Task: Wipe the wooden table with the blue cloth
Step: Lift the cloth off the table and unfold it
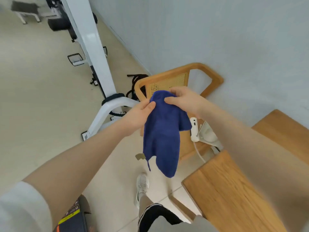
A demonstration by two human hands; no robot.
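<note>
**Blue cloth held up, table not yet touched**

The blue cloth [163, 131] hangs in the air between both hands, in front of the wooden chair [177, 79] and left of the wooden table [225, 190], touching neither. From the left, the left hand [139, 117] pinches its upper edge with thumb and fingers; the right hand [183, 100] grips the bunched top. It droops in folds, so it looks soft, light and limp, best gathered into a pad under a flat palm before wiping. One cloth, one chair, one table, two hands.
</note>
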